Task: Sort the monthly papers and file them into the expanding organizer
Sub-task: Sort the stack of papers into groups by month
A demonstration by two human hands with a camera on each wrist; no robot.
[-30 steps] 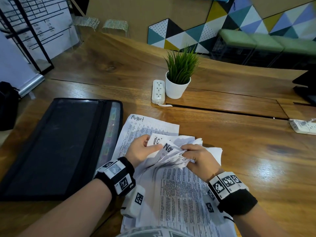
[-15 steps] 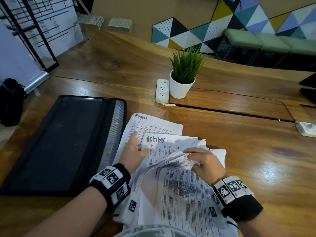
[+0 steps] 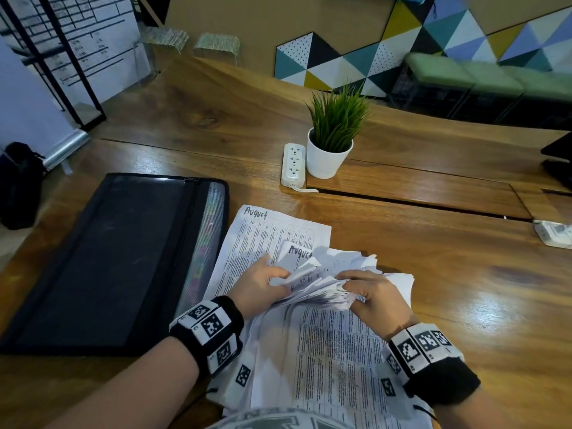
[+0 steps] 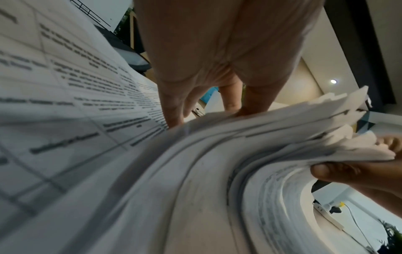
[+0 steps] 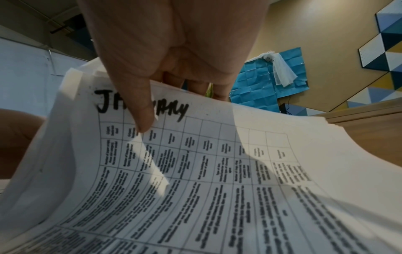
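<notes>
A black expanding organizer (image 3: 108,261) lies zipped and flat on the table at my left. Beside it lies a loose sheet headed August (image 3: 266,230). In front of me is the stack of monthly papers (image 3: 325,360), its far edges bent up into a fan (image 3: 322,289). My left hand (image 3: 278,278) pinches the fan's left side, where another sheet headed August (image 3: 298,253) stands up. My right hand (image 3: 346,283) grips the fan's right side, its thumb (image 5: 141,111) pressed on a sheet headed January (image 5: 217,171). The left wrist view shows my left fingertips (image 4: 245,110) on the layered paper edges (image 4: 239,154).
A potted plant (image 3: 331,150) and a white power strip (image 3: 293,164) stand beyond the papers. A second white strip (image 3: 554,233) lies at the table's right edge, below a dark monitor base (image 3: 560,162). A black bag (image 3: 18,184) sits on the floor at left.
A sheet headed October showed in the fan while my left hand lay on the loose August sheet. The left hand has returned to the fan, and a sheet headed August now shows.
</notes>
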